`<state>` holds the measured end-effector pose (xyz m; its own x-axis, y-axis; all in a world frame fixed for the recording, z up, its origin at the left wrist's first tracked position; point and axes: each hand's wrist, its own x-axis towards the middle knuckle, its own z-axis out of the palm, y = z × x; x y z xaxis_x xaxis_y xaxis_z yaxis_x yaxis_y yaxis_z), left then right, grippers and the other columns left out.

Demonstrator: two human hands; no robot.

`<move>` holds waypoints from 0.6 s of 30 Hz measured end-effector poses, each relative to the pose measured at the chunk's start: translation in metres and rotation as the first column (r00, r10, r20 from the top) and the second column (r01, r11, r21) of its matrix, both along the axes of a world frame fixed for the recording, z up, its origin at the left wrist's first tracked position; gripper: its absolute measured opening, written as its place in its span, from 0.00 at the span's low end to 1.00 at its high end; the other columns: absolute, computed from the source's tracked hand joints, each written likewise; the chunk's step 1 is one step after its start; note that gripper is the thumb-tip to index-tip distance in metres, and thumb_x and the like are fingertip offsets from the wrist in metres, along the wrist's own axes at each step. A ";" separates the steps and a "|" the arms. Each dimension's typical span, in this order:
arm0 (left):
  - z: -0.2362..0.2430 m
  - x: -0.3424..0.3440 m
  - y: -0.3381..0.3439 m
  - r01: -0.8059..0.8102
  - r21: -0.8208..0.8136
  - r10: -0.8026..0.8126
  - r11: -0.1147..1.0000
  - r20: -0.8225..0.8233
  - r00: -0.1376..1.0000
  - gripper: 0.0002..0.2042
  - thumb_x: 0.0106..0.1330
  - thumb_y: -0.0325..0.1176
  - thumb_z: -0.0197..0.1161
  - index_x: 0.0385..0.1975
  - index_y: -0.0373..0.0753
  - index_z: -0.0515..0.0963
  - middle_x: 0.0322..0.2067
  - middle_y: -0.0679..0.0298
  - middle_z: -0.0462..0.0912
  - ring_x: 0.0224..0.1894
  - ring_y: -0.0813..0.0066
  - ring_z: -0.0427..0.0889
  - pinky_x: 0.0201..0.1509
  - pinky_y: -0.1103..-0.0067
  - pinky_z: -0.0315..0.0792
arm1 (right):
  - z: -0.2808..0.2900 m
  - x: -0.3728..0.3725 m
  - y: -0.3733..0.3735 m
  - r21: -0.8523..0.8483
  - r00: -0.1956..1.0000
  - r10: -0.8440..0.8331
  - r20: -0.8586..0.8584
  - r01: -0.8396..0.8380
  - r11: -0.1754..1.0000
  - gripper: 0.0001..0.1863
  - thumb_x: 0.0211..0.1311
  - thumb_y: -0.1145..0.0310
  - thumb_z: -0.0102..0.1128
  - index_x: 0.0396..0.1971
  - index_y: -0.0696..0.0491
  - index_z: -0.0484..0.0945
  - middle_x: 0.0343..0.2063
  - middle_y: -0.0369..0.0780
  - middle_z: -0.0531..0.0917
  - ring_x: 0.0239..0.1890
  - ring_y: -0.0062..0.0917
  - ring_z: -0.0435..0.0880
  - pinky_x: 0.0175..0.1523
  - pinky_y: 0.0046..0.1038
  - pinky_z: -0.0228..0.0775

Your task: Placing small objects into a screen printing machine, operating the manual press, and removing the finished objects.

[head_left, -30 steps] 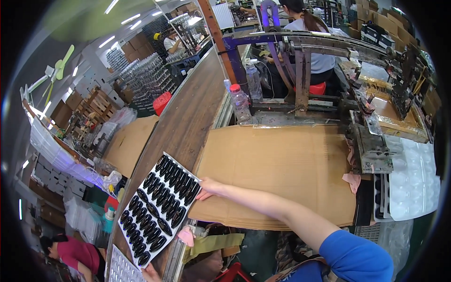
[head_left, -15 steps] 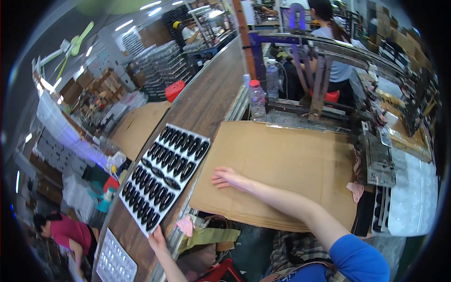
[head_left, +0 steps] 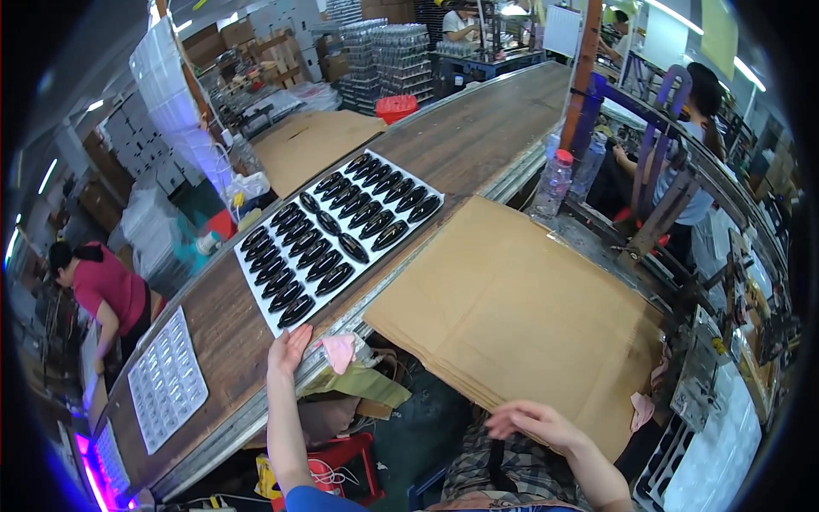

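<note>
Long brown wooden desk (head_left: pixel 478 128): under the tray.
White rectangular tray (head_left: pixel 354 266): holds glossy black ovals (head_left: pixel 328 224); beyond my left hand (head_left: pixel 290 350), long axis along the desk.
Nearer hand: left, touching a corner; clamped, I can't tell.
Right hand (head_left: pixel 536 422): well apart, empty, fingers spread.

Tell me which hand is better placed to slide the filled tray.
Probably left: the left hand lies at the near corner of the filled tray, while the right hand hangs by the cardboard, farther away.
</note>
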<state>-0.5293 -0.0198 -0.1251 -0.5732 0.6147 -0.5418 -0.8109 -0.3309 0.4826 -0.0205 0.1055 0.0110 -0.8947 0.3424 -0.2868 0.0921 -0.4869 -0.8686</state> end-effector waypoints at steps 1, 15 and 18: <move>-0.007 -0.006 -0.005 0.001 0.002 -0.001 1.000 0.023 1.000 0.20 0.69 0.35 0.36 0.48 0.20 0.58 0.50 0.39 0.64 0.54 0.48 0.66 0.57 0.62 0.64 | 0.002 0.014 -0.005 -0.004 1.000 0.017 0.000 -0.017 1.000 0.17 0.66 0.67 0.39 0.50 0.60 0.64 0.45 0.45 0.74 0.45 0.27 0.75 0.49 0.26 0.68; -0.012 0.000 -0.016 -0.059 -0.105 0.060 0.993 0.009 0.998 0.20 0.69 0.35 0.32 0.47 0.18 0.57 0.47 0.37 0.66 0.51 0.46 0.68 0.53 0.63 0.68 | 0.004 0.075 -0.034 0.023 0.959 -0.282 0.034 0.281 0.959 0.17 0.64 0.70 0.42 0.50 0.63 0.62 0.45 0.47 0.74 0.44 0.31 0.76 0.49 0.29 0.68; -0.022 -0.010 -0.026 -0.072 -0.127 0.071 0.989 -0.017 0.997 0.19 0.69 0.35 0.32 0.46 0.19 0.58 0.46 0.37 0.68 0.50 0.46 0.70 0.52 0.63 0.70 | 0.006 0.083 -0.039 0.103 0.969 -0.247 0.000 0.246 0.964 0.17 0.63 0.71 0.42 0.50 0.63 0.62 0.45 0.47 0.74 0.45 0.29 0.75 0.49 0.27 0.67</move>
